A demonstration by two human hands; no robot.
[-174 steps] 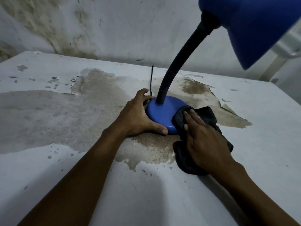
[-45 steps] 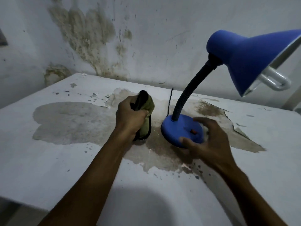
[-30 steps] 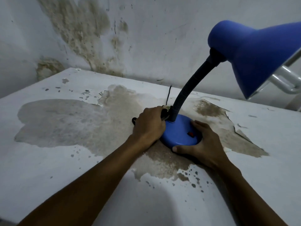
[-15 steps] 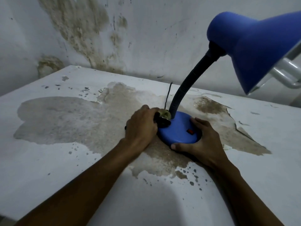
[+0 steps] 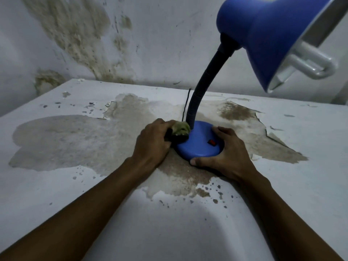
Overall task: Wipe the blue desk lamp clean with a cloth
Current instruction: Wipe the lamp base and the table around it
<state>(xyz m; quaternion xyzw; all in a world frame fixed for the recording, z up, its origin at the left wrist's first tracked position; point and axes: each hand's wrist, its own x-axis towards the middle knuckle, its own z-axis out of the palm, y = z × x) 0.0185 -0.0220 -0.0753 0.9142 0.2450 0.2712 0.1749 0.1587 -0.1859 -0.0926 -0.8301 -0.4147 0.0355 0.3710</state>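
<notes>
The blue desk lamp stands mid-table on its round base, which carries a small red switch. A black flexible neck rises to the blue shade at top right, where a white bulb sticks out. My left hand is closed around a bunched dark and olive cloth, pressed on the base's left side by the neck's foot. My right hand grips the base's right and front rim, thumb at the front edge.
The white table has large patches of peeled, brownish bare surface around the lamp. A thin black cord runs from the base toward the stained wall behind. The table's left edge slopes away at the far left.
Over the last second my left hand has rubbed the cloth on the base's left side near the neck. My right hand has kept its hold on the base. The view has drawn slightly closer.
</notes>
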